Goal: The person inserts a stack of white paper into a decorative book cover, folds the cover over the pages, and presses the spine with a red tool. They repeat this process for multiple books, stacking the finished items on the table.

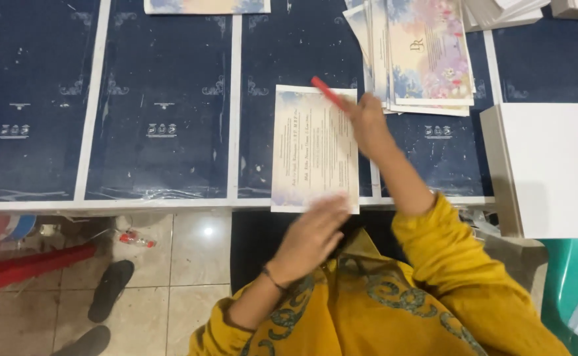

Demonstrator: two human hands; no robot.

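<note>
The right hand [368, 122] was clamped on a red pen [327, 93] above the card [312, 148]; the left hand [312, 234] lay flat and open on its near edge — a slip there could skew it.

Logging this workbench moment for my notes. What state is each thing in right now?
Printed card: flat on the table, near edge overhanging.
Red stick: held in right hand, raised over the card.
Left hand: open, blurred, at the card's near edge.
Floral card stack: fanned out.
White board stack: squared up.
Sandal: on the floor.
</note>
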